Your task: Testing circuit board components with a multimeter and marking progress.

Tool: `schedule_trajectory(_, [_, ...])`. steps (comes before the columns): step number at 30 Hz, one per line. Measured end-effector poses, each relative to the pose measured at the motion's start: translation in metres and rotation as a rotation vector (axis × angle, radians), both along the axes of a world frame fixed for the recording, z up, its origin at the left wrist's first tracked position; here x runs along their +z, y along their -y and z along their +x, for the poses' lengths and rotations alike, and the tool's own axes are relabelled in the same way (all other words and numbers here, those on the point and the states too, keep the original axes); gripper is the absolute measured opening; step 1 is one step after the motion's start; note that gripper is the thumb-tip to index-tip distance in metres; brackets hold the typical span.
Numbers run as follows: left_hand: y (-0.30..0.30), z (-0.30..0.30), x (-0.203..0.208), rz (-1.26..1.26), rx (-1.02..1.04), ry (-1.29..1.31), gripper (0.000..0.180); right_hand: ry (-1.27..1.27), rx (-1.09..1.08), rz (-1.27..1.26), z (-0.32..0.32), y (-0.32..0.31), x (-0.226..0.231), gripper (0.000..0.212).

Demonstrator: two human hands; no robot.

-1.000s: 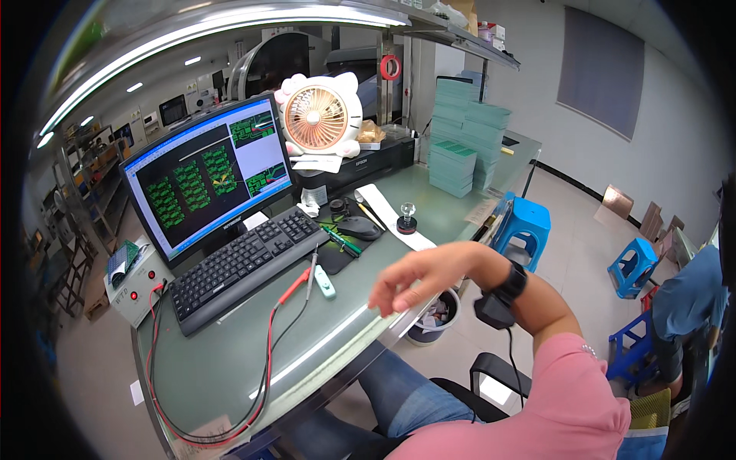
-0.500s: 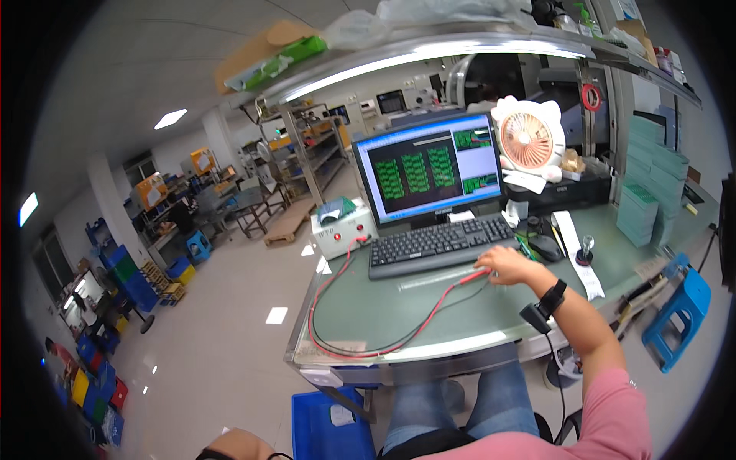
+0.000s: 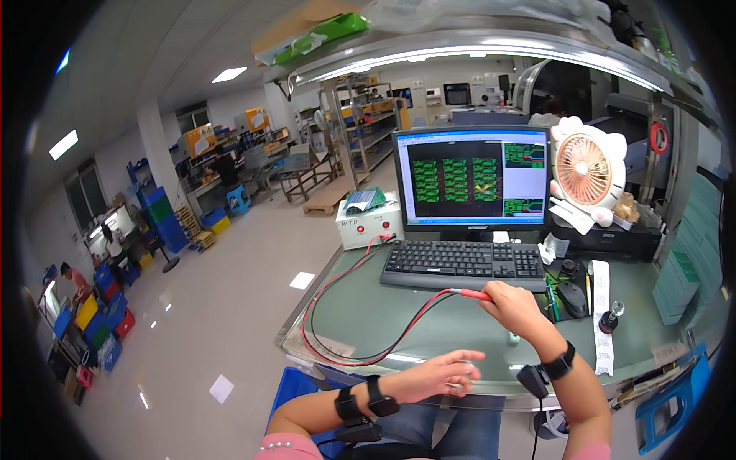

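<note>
The right hand (image 3: 512,305) has its grip closed around a red probe (image 3: 474,294), held over the middle of the table (image 3: 429,333), just nearer than the keyboard (image 3: 460,262). The left hand (image 3: 443,376) is nearer and further left, by the near edge of the table, apart from the probe; its grip is fairly wide, the fingers a little bent, with nothing visible in it. Black bands (image 3: 560,362) circle both wrists. From the left end of the probe, red and black cables (image 3: 420,313) run out, loop over the left part of the table and lead back to the front of a white box (image 3: 364,231) at the far left. A green board (image 3: 364,199) lies on top of the box. Behind the keyboard stands a lit monitor (image 3: 471,176), with a white fan (image 3: 586,165) to the right of it and a black printer (image 3: 636,244) beside the fan. Right of the keyboard lie a black mouse (image 3: 572,299) and a long paper strip (image 3: 604,349); farther right are stacked pale green sheets (image 3: 678,284)
</note>
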State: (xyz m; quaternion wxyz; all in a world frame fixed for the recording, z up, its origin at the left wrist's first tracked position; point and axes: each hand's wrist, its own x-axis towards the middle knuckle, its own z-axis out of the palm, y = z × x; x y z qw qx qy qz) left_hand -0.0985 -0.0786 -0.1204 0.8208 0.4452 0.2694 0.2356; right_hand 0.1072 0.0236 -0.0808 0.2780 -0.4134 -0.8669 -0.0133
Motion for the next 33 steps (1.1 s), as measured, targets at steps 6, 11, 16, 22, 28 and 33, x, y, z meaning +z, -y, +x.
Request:
schedule_trajectory(6, [-0.027,0.042,-0.012,-0.022,0.083,0.166,0.049,-0.109,0.157,-0.215,-0.019,0.041,0.016,0.022])
schedule_trajectory(11, [-0.029,0.032,-0.018,-0.202,0.091,0.526,0.043,-0.137,0.136,-0.203,-0.039,0.049,0.011,0.018])
schedule_trajectory(16, [-0.031,0.004,-0.014,-0.282,0.221,0.507,0.051,-0.06,0.178,-0.231,-0.052,0.047,-0.007,0.023])
schedule_trajectory(22, [-0.028,-0.028,-0.016,-0.228,0.215,0.369,0.049,-0.263,0.261,-0.808,-0.068,0.04,0.007,0.022])
schedule_trajectory(28, [-0.022,-0.055,-0.009,-0.224,0.055,0.319,0.05,-0.468,0.461,-1.152,-0.071,0.029,-0.015,0.016])
schedule_trajectory(33, [-0.01,-0.069,0.001,-0.215,0.097,0.28,0.048,-0.628,0.493,-1.309,-0.078,0.036,-0.008,0.014])
